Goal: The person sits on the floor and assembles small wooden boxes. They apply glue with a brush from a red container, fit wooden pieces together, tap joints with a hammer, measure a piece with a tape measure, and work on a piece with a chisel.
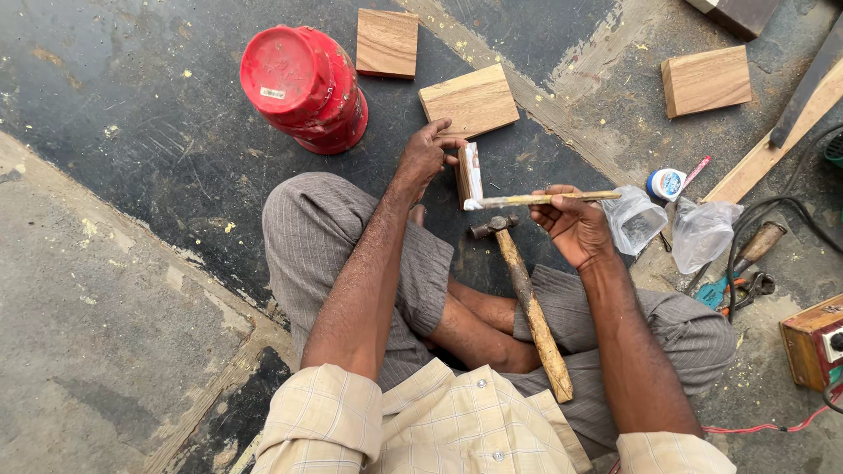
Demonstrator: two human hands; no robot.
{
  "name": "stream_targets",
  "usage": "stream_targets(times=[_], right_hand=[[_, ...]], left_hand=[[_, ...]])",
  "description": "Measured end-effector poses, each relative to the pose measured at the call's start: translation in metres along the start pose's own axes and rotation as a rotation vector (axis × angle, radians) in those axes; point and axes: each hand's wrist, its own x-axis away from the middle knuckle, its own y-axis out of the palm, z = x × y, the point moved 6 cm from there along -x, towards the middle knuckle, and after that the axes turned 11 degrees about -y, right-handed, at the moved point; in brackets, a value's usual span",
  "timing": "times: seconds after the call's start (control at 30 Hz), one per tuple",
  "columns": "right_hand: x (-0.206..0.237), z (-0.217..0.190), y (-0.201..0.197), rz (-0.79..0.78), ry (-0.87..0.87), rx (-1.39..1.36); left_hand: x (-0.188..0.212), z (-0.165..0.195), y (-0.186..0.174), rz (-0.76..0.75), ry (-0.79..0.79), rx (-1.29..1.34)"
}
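I sit cross-legged on the floor. My left hand (426, 156) grips a small wooden block (469, 175) that stands on edge, its narrow face smeared with white glue. In my right hand (572, 221) I hold a thin wooden stick (536, 199) level, its white-coated tip touching the block's glued face. A hammer (524, 298) with a wooden handle lies across my lap between my arms, head pointing away from me.
A red plastic container (303, 85) lies overturned at the back left. Three square wooden blocks (470, 99) (387, 42) (706, 80) lie on the floor. At right are clear plastic bags (672, 228), a small glue pot (666, 183), a plank (773, 145), pliers (738, 288), cables and an electrical box (812, 341).
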Motion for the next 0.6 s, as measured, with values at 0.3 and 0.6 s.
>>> stream_targets(times=[0.3,0.6], right_hand=[[-0.030,-0.004,0.031,-0.007,-0.042,-0.156],[-0.024,-0.005,0.015,-0.054,-0.027,-0.012]], left_hand=[[0.001,-0.003,-0.001,0.008,0.005,-0.007],[0.000,-0.008,-0.005,0.015,-0.029,0.010]])
